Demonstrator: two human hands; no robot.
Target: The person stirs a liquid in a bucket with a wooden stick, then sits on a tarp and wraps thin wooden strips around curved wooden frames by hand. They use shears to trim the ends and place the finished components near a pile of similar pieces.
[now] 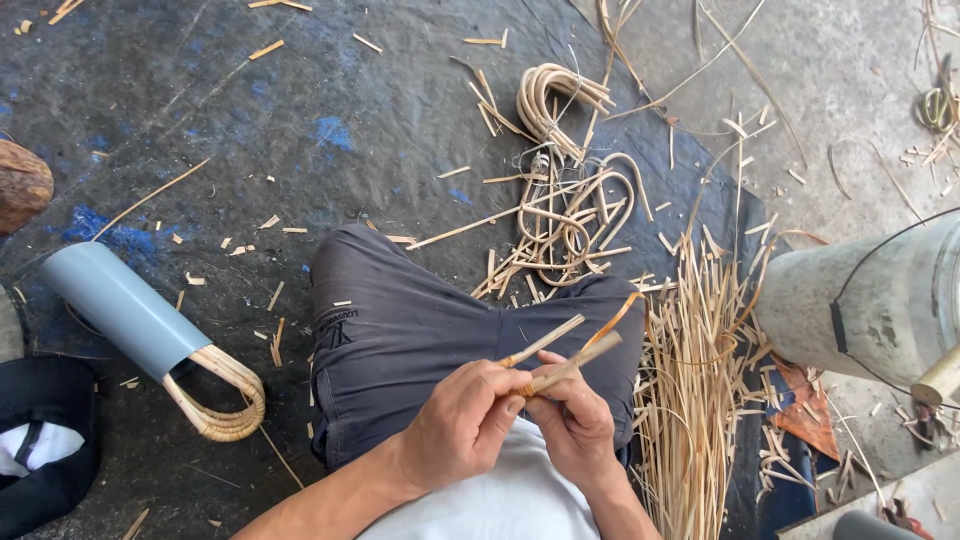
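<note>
The person sits cross-legged on a dark floor mat (300,110). Both hands work at the lap, just below picture centre. The left hand (462,420) is closed in a pinch on the lower end of a rattan piece (560,355); the right hand (575,420) is closed around the same piece from the 3 o'clock side, thumb pressed at the joint. Two stick ends rise from the grip toward 1 o'clock, and one thin orange-brown binding strip (612,318) curls off the upper end.

Step in hand (judged): wrapping or binding the strip about the two sticks. The next move likely calls for steady tension on the strip while the pinch holds the sticks aligned.

Count of surrounding things:
- One grey tube (120,305) at 9 o'clock, with one bent rattan loop bundle (222,400) protruding from its lower end.
- One heap of bent rattan handles (570,215) at 12 o'clock (separate pieces overlap; exact count cannot be told).
- One pile of thin straight splints (690,390) at 3 o'clock, too many to count.
- One metal bucket (870,300) with a wire bail at the right edge.
- One dark cap (45,440) at 8 o'clock.

Offcuts lie scattered over the mat.
</note>
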